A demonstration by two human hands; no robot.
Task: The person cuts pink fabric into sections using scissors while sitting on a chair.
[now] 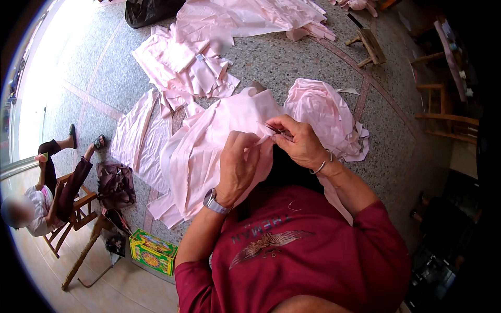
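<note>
At the left edge of the frame, a person in a pale top (pixel 37 221) sits on a brown wooden chair (pixel 86 200); lower left stands a green-and-yellow rectangular box (pixel 153 252). In the centre spreads a thin pale-pink fabric piece (pixel 219 125), its edge pinched in the closed fingertips of the bare left hand (pixel 237 166). The bare right hand (pixel 300 141) grips a thin dark metal tool (pixel 271 127) at that edge, its kind unclear. Right of centre lies a crumpled pale-pink cloth bundle (pixel 318 101); upper right, a small brown wooden stool (pixel 371 46)

Fabric heap (pixel 319 107) right of the cloth (pixel 219 130), box (pixel 153 252) left.
</note>
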